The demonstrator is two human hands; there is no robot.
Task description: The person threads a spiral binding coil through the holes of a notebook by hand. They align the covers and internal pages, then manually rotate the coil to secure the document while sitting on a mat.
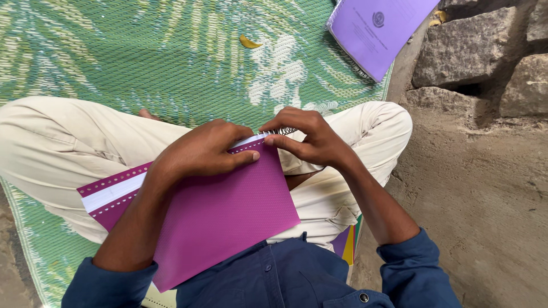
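Observation:
A magenta-covered booklet [228,211] with a punched edge and white pages lies on my lap over my crossed legs. My left hand [200,151] presses flat on its cover near the punched edge, thumb stretched toward the corner. My right hand [311,137] pinches a metal spiral wire [281,131] at the booklet's top corner, fingers curled around it. The wire pokes out only a little beyond the corner; the rest of it is hidden by my fingers.
I sit on a green patterned woven mat [142,51]. A stack of purple-covered spiral-bound booklets [374,28] lies at the mat's far right corner. Rough stones [474,48] and bare dirt ground [485,199] lie to the right. A yellow leaf [249,42] rests on the mat.

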